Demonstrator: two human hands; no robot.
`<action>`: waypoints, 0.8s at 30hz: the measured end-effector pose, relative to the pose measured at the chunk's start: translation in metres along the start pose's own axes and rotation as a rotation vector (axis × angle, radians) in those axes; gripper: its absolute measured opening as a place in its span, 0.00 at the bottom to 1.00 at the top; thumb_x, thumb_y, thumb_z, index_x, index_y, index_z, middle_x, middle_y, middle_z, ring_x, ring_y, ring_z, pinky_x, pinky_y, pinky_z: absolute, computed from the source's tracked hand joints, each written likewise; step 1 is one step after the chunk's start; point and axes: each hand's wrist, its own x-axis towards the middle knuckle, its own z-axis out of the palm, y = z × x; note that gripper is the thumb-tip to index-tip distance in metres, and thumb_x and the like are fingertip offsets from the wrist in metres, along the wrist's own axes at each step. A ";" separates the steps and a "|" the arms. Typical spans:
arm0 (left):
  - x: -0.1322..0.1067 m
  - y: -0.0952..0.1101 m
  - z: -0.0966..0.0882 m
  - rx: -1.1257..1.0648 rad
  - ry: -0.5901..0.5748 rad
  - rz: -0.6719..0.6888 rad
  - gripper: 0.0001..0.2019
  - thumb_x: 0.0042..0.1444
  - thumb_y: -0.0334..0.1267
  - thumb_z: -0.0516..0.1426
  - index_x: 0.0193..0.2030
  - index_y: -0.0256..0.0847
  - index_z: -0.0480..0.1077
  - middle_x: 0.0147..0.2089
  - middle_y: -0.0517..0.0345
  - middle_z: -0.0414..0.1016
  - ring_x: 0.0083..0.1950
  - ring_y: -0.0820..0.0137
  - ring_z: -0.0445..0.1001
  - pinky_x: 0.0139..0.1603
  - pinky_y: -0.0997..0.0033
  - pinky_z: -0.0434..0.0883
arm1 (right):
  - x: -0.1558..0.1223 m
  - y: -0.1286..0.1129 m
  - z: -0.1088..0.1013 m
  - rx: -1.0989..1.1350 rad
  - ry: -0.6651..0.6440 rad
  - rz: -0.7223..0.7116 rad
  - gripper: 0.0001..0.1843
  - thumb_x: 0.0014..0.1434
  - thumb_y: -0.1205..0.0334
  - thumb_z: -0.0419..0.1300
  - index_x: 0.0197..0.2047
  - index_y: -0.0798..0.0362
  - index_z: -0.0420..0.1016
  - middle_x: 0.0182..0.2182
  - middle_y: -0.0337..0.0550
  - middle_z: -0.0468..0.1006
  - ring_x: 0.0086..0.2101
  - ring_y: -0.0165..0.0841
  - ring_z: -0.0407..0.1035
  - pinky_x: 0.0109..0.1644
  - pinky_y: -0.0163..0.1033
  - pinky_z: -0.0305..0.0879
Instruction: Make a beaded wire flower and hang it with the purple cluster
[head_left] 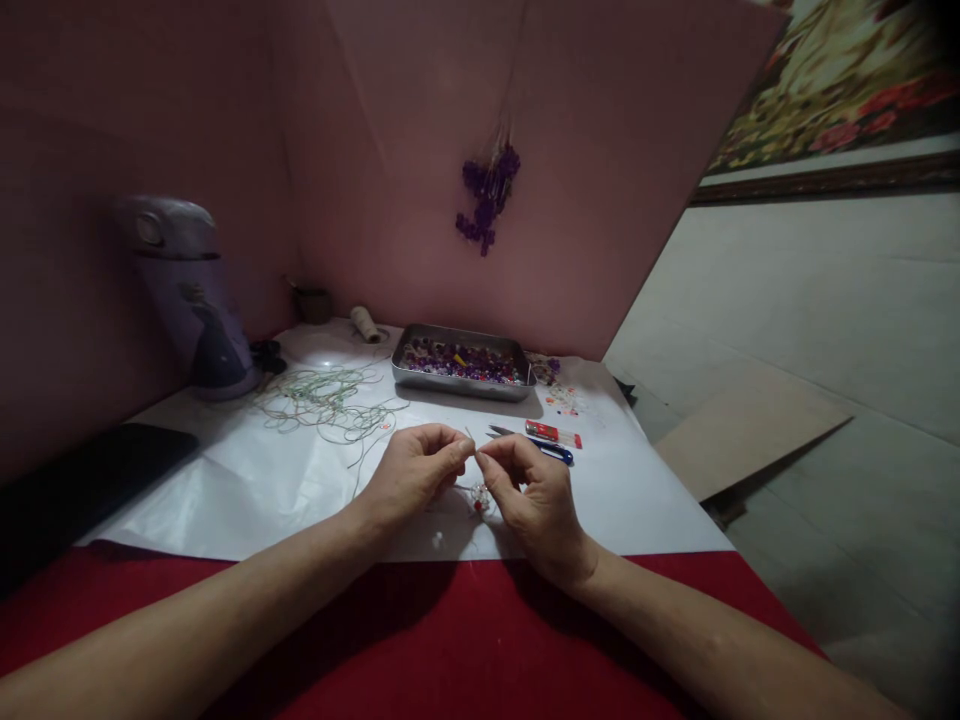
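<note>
Over the white sheet, my left hand [416, 468] pinches a thin string [469, 434], whose end pokes up past the fingertips. My right hand [534, 500] is closed in a pinch right beside it, fingertips almost touching the left ones, apparently on the same string. Just below the fingers, between both hands, is a small cluster of clear and red beads [480, 497]. Behind my right hand lie blue-handled thread snips [555, 453] and a red-labelled needle pack [553, 433].
A metal tray [465, 383] of purple and clear beads stands at the back, near a thread spool [365, 324]. Tangled green string [322, 400] lies left, before a purple flask [191, 300]. Loose beads [562, 400] lie right. Purple beadwork [487, 195] hangs on the pink panel.
</note>
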 end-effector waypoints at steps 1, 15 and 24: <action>0.000 -0.001 0.000 -0.038 -0.001 -0.019 0.14 0.49 0.44 0.62 0.24 0.36 0.67 0.17 0.67 0.61 0.18 0.80 0.54 0.18 0.78 0.50 | 0.000 0.000 0.000 -0.012 0.011 -0.001 0.07 0.60 0.64 0.56 0.31 0.54 0.70 0.21 0.35 0.69 0.20 0.26 0.60 0.24 0.32 0.58; 0.001 0.001 -0.005 -0.446 -0.058 -0.182 0.07 0.46 0.28 0.64 0.30 0.32 0.69 0.27 0.56 0.72 0.19 0.81 0.63 0.16 0.83 0.54 | -0.001 0.001 0.000 -0.076 0.052 -0.063 0.06 0.60 0.63 0.56 0.31 0.54 0.71 0.19 0.35 0.69 0.18 0.26 0.59 0.22 0.32 0.56; 0.001 -0.003 -0.007 -0.519 -0.135 -0.272 0.03 0.50 0.27 0.63 0.32 0.30 0.72 0.23 0.61 0.67 0.20 0.84 0.60 0.18 0.84 0.54 | -0.002 -0.002 -0.001 -0.093 0.053 -0.101 0.06 0.59 0.66 0.56 0.30 0.53 0.67 0.19 0.33 0.67 0.18 0.25 0.59 0.22 0.31 0.56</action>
